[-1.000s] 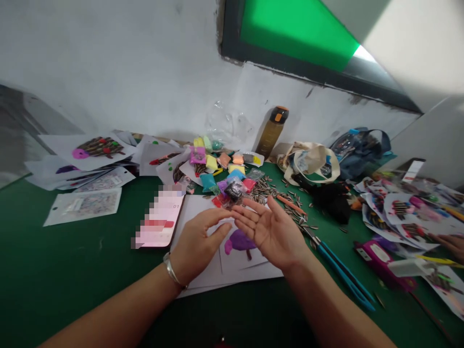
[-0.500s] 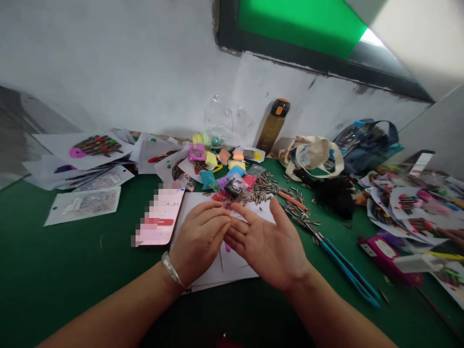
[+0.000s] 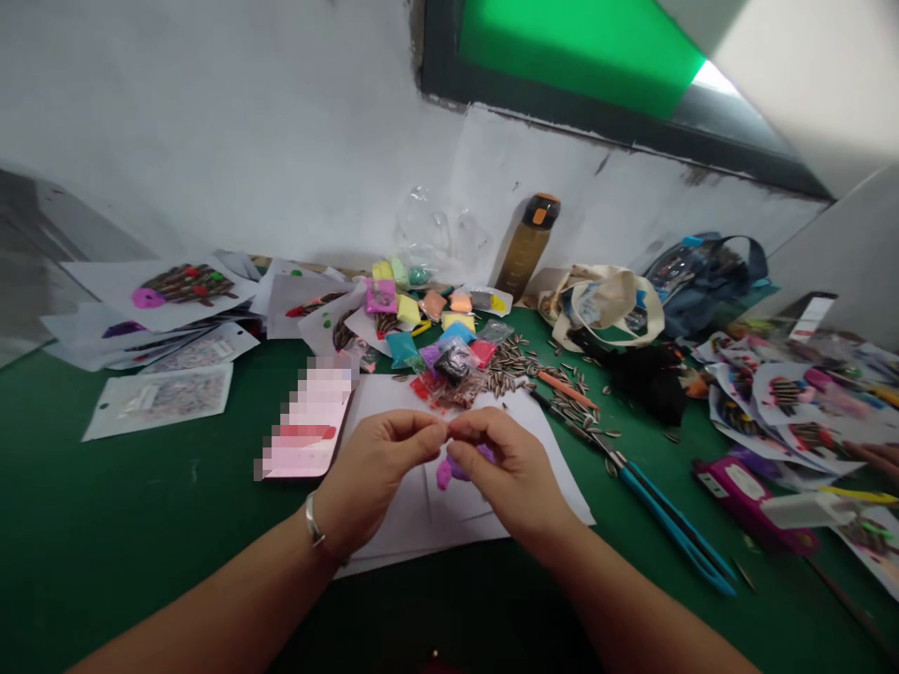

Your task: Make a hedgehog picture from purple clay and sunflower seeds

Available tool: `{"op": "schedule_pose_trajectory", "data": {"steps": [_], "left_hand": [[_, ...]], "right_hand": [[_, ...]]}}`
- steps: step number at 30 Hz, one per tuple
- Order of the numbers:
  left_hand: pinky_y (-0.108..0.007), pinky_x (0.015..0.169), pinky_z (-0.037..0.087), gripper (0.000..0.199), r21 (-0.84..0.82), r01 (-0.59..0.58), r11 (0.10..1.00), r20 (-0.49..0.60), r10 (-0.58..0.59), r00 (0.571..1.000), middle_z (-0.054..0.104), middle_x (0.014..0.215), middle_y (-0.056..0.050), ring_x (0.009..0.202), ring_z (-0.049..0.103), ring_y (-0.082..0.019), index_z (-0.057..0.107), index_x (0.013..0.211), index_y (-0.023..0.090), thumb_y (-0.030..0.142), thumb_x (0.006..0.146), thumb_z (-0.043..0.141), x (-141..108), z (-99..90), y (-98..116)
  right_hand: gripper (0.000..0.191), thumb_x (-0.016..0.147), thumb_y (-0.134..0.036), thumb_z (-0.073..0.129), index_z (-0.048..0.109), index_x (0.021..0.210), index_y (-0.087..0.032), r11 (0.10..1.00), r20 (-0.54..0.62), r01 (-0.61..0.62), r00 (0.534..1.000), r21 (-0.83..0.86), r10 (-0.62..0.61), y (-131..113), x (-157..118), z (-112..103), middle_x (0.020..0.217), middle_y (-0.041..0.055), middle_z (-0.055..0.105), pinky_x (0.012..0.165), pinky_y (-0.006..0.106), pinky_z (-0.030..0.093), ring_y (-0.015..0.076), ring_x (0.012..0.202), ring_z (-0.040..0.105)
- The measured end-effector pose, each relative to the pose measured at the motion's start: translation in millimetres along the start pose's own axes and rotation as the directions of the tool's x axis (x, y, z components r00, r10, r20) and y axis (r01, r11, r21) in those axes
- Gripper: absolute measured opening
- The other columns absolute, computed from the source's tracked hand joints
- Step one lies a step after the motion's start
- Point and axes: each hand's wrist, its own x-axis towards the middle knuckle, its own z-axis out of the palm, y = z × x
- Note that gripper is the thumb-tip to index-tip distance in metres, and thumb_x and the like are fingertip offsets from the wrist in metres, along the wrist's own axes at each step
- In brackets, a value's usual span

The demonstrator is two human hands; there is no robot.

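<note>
Over a stack of white paper (image 3: 393, 534), my left hand (image 3: 383, 468) and my right hand (image 3: 516, 468) meet fingertip to fingertip, both closed in a pinch. Whatever sits between the fingertips is too small to make out. Flattened purple modelling clay (image 3: 444, 475) lies on the paper just beneath, partly covered by my right fingers. Beyond the hands are small packets of coloured clay, among them a black packet (image 3: 455, 363) and a blue packet (image 3: 404, 350). Striped sunflower seeds (image 3: 516, 363) are heaped beside them.
A phone (image 3: 313, 431) lies left of the paper. Blue-handled tweezers (image 3: 674, 524) and an orange stick (image 3: 567, 389) lie on the right. A bottle (image 3: 526, 245) stands by the wall near a cloth bag (image 3: 611, 304). Seed-decorated pictures (image 3: 183, 281) are piled at the left.
My right hand has turned from palm-up with fingers extended to a pinch. My left fingers have shifted from resting over the right fingers to a pinch. The purple clay now shows more.
</note>
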Motion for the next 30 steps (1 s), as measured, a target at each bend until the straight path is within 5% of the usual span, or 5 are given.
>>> {"op": "schedule_pose_trajectory", "data": {"steps": [7, 17, 21, 24, 30], "left_hand": [[-0.032, 0.075, 0.047, 0.020, -0.025, 0.039, 0.999, 0.003, -0.039, 0.999, 0.068, 0.079, -0.006, 0.074, 0.059, -0.016, 0.071, 0.082, 0.013, 0.033, 0.079, 0.066, -3, 5.5, -3], [-0.036, 0.083, 0.048, 0.025, -0.039, 0.060, 0.997, 0.093, -0.057, 0.994, 0.070, 0.091, -0.008, 0.089, 0.061, -0.020, 0.073, 0.094, 0.016, 0.036, 0.085, 0.061, -5, 7.5, -2], [-0.036, 0.083, 0.049, 0.027, 0.023, 0.063, 0.998, 0.056, -0.064, 0.996, 0.071, 0.098, -0.009, 0.096, 0.062, -0.023, 0.073, 0.094, 0.017, 0.039, 0.084, 0.061, -4, 5.2, -2], [-0.034, 0.083, 0.048, 0.026, 0.223, -0.026, 0.974, -0.031, 0.033, 0.999, 0.072, 0.096, -0.007, 0.094, 0.063, -0.022, 0.074, 0.091, 0.019, 0.041, 0.083, 0.060, 0, -0.6, -2], [-0.029, 0.073, 0.047, 0.028, 0.615, -0.141, 0.776, -0.031, 0.203, 0.979, 0.073, 0.088, -0.001, 0.082, 0.065, -0.020, 0.073, 0.091, 0.022, 0.040, 0.088, 0.052, 6, -8.5, 1]], "right_hand": [[0.006, 0.085, -0.026, 0.058, 0.060, 0.080, -0.022, 0.993, -0.009, 0.025, 1.000, -0.118, -0.026, 3, 0, 1, 0.077, 0.0009, 0.060, 0.067, 0.029, 0.048, 0.0146, 0.072, 0.058], [0.019, 0.090, -0.018, 0.047, 0.064, 0.096, -0.023, 0.858, 0.029, 0.337, 0.935, -0.387, -0.354, 8, 1, -5, 0.092, 0.0064, 0.062, 0.078, 0.032, 0.047, 0.0178, 0.086, 0.058], [0.016, 0.092, -0.023, 0.046, 0.062, 0.091, -0.022, 0.870, -0.005, 0.269, 0.955, -0.413, -0.297, 11, 5, -13, 0.088, 0.0048, 0.062, 0.076, 0.030, 0.045, 0.0174, 0.083, 0.057], [0.017, 0.093, -0.028, 0.045, 0.059, 0.086, -0.022, 0.893, -0.047, 0.142, 0.983, -0.427, -0.179, 13, 8, -19, 0.082, 0.0023, 0.062, 0.070, 0.028, 0.042, 0.0160, 0.077, 0.056], [0.025, 0.091, -0.036, 0.047, 0.060, 0.075, -0.021, 0.910, -0.025, 0.038, 0.998, -0.414, -0.053, 13, 11, -25, 0.066, -0.0014, 0.057, 0.061, 0.026, 0.038, 0.0135, 0.064, 0.052]]}}
